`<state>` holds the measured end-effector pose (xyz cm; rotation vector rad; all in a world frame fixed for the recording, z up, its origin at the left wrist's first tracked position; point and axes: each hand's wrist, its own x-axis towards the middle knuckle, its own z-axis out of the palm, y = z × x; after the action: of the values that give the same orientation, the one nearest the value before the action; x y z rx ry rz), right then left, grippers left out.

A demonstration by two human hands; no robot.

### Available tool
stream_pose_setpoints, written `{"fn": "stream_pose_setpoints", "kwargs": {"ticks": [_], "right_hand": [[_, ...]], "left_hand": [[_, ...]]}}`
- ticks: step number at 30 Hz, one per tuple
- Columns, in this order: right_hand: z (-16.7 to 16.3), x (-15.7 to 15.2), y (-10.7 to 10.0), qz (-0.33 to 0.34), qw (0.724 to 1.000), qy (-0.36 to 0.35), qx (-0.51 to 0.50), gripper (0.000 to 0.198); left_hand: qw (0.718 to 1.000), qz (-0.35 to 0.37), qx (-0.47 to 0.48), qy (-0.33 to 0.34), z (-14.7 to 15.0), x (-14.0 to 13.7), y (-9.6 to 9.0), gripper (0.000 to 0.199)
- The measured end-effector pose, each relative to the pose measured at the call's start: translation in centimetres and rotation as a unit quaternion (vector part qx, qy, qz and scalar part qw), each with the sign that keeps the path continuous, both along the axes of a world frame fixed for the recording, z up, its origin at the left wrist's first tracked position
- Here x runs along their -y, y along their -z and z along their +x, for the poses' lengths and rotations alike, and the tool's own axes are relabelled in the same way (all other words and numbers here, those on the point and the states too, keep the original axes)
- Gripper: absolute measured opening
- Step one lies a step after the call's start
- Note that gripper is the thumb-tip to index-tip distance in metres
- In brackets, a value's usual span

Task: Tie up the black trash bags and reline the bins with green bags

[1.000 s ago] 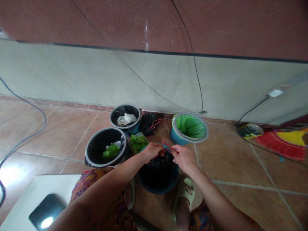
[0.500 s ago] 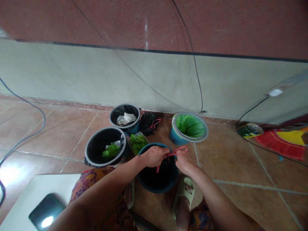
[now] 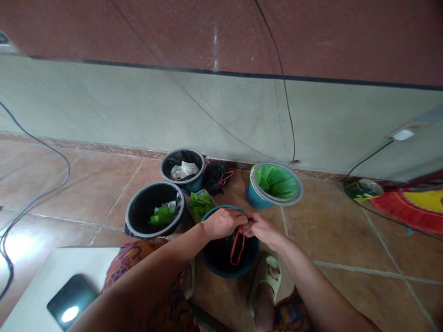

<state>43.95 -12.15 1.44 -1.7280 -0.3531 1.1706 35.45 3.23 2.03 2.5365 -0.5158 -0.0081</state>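
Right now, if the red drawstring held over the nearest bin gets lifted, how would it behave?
Likely floppy: the red drawstring hangs in a slack loop below the left hand and right hand. Probably light, being thin cord. The black bag in the bin would probably bunch and follow it.

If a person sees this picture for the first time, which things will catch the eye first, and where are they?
At the centre, the left hand and the right hand meet over a dark blue bin, pinching red drawstrings that hang in a loop over its black bag. Behind on the right stands a blue bin with a bright green liner. At the left edge, two black-lined bins hold scraps of green and white rubbish.
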Motion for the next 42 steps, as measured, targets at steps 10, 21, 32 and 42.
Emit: {"fn": "stream_pose_setpoints", "kwargs": {"ticks": [10,21,32,42], "right_hand": [[0.1,0.7,-1.4,0.052,0.993,0.035,-0.097,0.020],[0.8,0.9,0.3,-0.208,0.881,-0.145,0.399,0.024],[1.1,2.4,-0.1,-0.267,0.857,-0.206,0.390,0.023],[1.3,1.7,-1.3,-0.086,0.921,-0.219,0.309,0.033]], "left_hand": [[0.984,-0.168,-0.020,-0.056,0.0,-0.4,0.0,0.017],[0.975,-0.016,-0.097,-0.201,0.2,-0.7,0.3,0.019],[0.935,0.126,-0.255,-0.210,-0.1,-3.4,1.0,0.020],[0.790,-0.379,-0.416,-0.242,0.9,-0.7,1.8,0.035]]}}
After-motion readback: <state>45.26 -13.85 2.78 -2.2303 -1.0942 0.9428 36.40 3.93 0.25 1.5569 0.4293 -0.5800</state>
